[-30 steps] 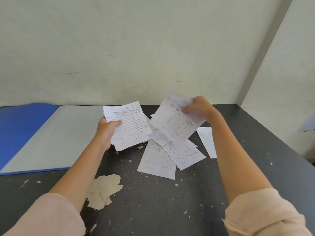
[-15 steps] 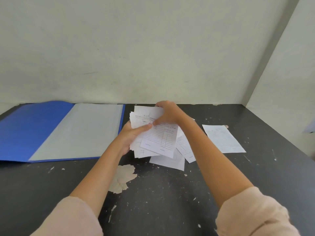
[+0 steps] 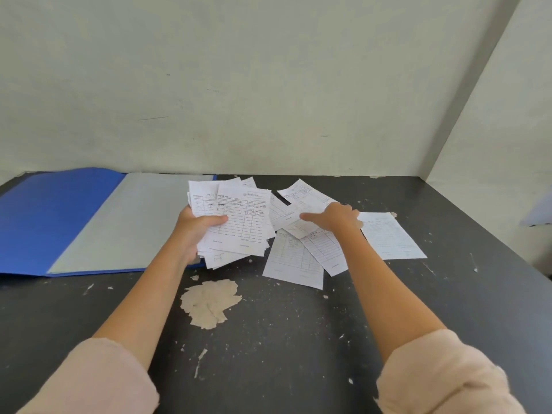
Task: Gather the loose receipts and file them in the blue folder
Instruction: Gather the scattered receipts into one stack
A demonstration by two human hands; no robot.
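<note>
My left hand grips a stack of white printed receipts, held just above the table beside the folder's right edge. The blue folder lies open at the left, its grey inner page facing up. My right hand rests palm down on the loose receipts spread over the dark table, fingers pointing left and pressing one sheet; whether it grips that sheet I cannot tell. One more receipt lies flat to the right of that hand.
The dark tabletop is flecked with white chips and has a pale patch of peeled surface near the front middle. A wall runs along the back and another closes off the right side.
My right hand has let go of the sheet it laid on the left-hand stack and moved right onto the loose receipts. The left hand keeps holding the stack.
</note>
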